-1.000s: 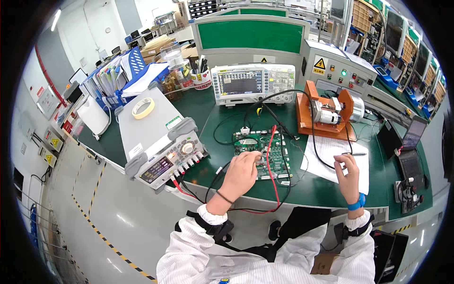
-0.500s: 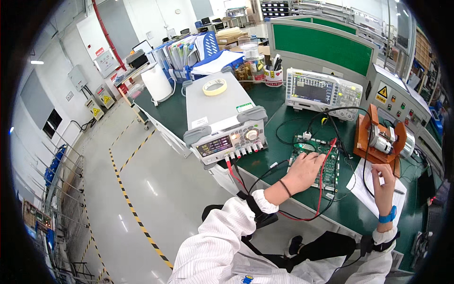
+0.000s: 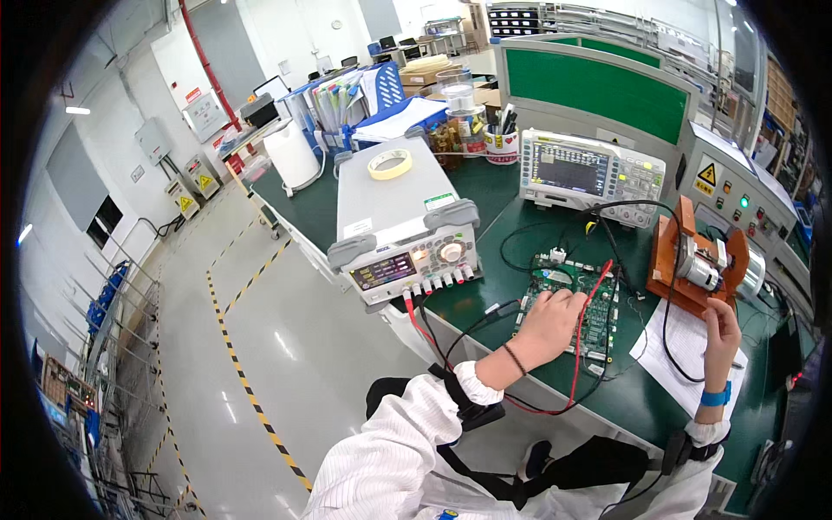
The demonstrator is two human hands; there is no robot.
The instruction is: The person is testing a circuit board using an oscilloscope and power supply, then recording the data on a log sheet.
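Go gently over PCB [image 3: 596,321] w/ L hand [image 3: 548,329] curled, R hand [image 3: 721,334] half-closed nr motor [image 3: 698,271], can't tell either's grip

Hands: two, one left hand [image 3: 549,329], one right hand [image 3: 719,334]. Circuit board [image 3: 600,322]: one, under left fingers. Red clip [image 3: 607,266]: one, just beyond left fingers, to their right. Oscilloscope [image 3: 568,168]: one, farther beyond left fingers. Pen cup [image 3: 501,149]: one, beyond left fingers, leftward. Power supply [image 3: 394,201]: one, left of left fingers. Tape roll [image 3: 386,175]: one, same direction, farther out. Kettle [image 3: 290,156]: one, farthest left of left fingers. Orange motor stand [image 3: 666,260]: one, just beyond right fingers, leftward. Paper [image 3: 678,351]: at least one sheet, left of right fingers, nearer the body.
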